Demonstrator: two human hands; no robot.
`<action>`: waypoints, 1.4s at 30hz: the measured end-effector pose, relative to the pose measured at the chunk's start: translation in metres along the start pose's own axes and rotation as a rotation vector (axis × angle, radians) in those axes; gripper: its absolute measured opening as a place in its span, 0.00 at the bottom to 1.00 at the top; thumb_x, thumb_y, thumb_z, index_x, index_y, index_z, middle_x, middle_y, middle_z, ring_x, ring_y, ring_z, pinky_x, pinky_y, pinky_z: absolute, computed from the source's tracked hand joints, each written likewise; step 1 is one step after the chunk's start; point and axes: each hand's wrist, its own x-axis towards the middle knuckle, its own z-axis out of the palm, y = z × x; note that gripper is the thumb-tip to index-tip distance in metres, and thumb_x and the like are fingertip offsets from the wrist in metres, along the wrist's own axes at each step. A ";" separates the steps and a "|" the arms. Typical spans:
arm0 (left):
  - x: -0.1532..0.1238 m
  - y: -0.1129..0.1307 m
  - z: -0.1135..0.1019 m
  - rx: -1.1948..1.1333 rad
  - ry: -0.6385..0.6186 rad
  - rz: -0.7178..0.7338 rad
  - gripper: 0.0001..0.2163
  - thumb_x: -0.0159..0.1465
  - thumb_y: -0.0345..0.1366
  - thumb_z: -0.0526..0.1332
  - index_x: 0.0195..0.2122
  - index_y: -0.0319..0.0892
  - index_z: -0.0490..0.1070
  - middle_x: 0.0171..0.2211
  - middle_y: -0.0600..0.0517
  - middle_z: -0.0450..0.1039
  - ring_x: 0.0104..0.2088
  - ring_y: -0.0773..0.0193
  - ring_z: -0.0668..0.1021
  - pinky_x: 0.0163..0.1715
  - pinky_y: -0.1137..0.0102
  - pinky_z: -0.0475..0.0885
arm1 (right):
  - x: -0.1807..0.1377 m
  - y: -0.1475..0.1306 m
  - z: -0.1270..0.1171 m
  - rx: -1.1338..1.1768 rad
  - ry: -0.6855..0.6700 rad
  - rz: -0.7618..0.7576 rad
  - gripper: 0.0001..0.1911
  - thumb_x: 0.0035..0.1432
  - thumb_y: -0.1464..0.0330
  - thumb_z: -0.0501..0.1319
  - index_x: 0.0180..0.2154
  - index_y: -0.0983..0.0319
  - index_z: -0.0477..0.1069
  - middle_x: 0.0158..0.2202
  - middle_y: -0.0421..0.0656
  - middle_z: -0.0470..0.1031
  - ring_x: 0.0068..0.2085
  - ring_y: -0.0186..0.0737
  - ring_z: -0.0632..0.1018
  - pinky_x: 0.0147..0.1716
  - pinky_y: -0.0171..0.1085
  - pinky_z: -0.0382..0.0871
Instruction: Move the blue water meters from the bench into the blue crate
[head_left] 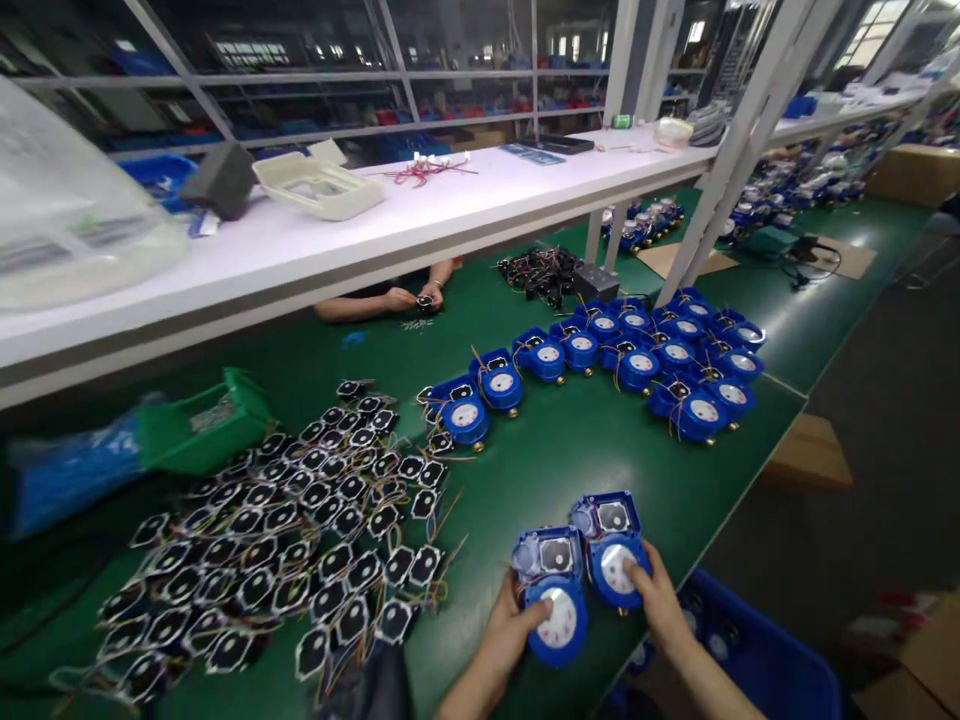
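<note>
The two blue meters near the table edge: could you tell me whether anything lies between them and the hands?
Nothing visible does: the left hand rests on the left meter, the right hand on the right meter.

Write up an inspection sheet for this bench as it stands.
Surface: green bench top.
Job's things: two blue meters, left meter and right meter, side by side near the edge.
Clutter: heap of black modules; row of blue meters; green bin.
Grips: left hand on the left meter; right hand on the right meter.
Cables: thin coloured leads on the modules.
Surroundings: white shelf; a co-worker's hands opposite.
</note>
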 end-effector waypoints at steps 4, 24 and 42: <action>-0.021 -0.006 -0.006 0.261 0.101 0.112 0.28 0.56 0.43 0.63 0.55 0.39 0.58 0.47 0.43 0.70 0.45 0.55 0.75 0.47 0.54 0.68 | -0.016 -0.010 -0.007 -0.240 0.089 -0.214 0.42 0.51 0.51 0.60 0.59 0.68 0.49 0.55 0.57 0.58 0.54 0.57 0.65 0.53 0.53 0.59; -0.057 0.040 0.011 1.282 0.272 0.623 0.05 0.60 0.31 0.59 0.27 0.39 0.72 0.64 0.52 0.49 0.64 0.49 0.46 0.59 0.44 0.44 | 0.008 -0.044 0.012 -1.014 -0.186 -1.024 0.08 0.65 0.67 0.56 0.40 0.65 0.68 0.40 0.44 0.67 0.41 0.39 0.70 0.42 0.42 0.69; -0.031 -0.005 0.018 0.984 0.258 0.507 0.08 0.65 0.31 0.52 0.41 0.36 0.68 0.61 0.43 0.53 0.59 0.52 0.63 0.49 0.57 0.70 | 0.011 -0.039 0.024 -0.934 0.001 -0.987 0.08 0.65 0.69 0.56 0.34 0.67 0.67 0.35 0.42 0.68 0.38 0.37 0.71 0.41 0.40 0.69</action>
